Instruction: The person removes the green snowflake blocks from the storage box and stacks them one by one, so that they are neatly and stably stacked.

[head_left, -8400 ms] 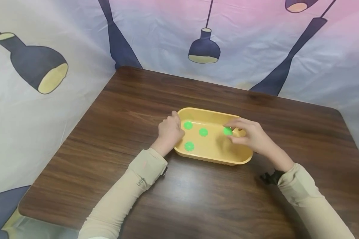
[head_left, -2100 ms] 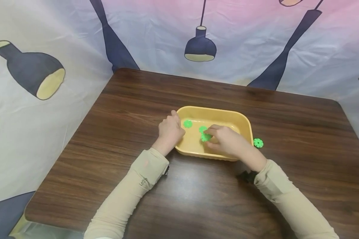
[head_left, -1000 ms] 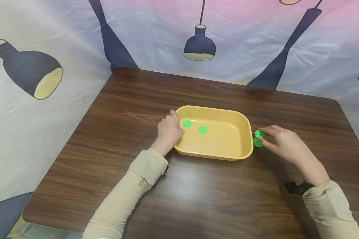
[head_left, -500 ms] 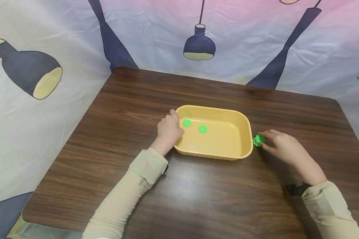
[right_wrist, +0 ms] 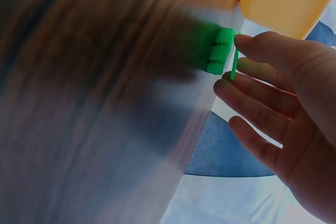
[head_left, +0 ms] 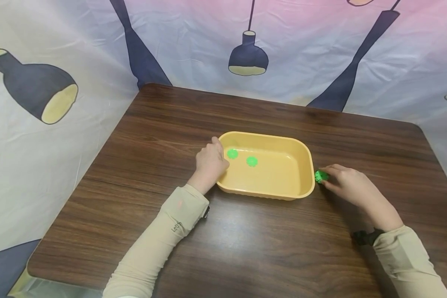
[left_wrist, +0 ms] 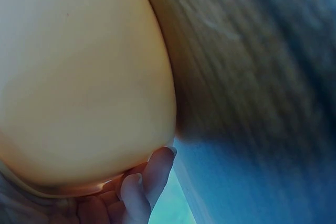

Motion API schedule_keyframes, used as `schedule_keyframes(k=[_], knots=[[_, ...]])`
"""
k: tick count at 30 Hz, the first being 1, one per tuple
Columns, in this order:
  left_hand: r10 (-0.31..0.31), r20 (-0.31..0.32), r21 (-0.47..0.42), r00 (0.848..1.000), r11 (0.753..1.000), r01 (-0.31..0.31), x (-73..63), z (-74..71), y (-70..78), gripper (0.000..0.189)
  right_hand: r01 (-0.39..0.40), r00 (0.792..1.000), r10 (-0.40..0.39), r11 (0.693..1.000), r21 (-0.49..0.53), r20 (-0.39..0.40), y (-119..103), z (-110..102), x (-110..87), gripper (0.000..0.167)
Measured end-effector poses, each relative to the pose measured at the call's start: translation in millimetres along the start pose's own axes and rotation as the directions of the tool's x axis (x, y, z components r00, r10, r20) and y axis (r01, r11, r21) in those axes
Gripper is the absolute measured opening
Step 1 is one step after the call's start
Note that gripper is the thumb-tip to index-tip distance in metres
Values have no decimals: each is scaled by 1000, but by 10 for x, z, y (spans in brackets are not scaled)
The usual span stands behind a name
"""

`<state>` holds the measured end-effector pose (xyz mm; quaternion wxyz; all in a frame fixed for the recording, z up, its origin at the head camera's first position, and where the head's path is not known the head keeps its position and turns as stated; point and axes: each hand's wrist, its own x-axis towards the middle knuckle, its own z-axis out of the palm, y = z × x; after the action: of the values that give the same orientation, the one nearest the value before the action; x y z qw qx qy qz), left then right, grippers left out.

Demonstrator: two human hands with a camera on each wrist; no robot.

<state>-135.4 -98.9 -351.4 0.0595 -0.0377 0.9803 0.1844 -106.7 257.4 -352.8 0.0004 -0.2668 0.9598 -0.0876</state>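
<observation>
While the left hand grips a tray, the right hand pinches a thin green disc.

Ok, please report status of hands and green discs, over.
Left hand grips yellow tray by its left end. Right hand pinches green disc close above green stack outside tray. Two discs lie inside. Nothing visibly in the way.

Dark wood-grain table, lamp-printed fabric backdrop, pale glare

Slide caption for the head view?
Left hand grips a yellow tray holding two green discs; right hand pinches another green disc outside it, over a wooden table.
</observation>
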Motion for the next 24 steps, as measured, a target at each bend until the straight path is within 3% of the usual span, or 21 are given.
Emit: schedule_keyframes(k=[8, 15, 24], knots=[[0, -6, -4, 1000, 1000, 0, 1, 5, -4, 41, 6, 1000, -6, 1000, 3, 18, -1, 25, 6, 35], [5, -2, -19, 1000, 1000, -6, -9, 1, -6, 43, -17, 999, 17, 1000, -3, 51, -14, 16, 4, 40], [7, -8, -8, 1000, 1000, -7, -1, 7, 3, 41, -11, 996, 11, 1000, -5, -93, -138, -64, 21, 44]])
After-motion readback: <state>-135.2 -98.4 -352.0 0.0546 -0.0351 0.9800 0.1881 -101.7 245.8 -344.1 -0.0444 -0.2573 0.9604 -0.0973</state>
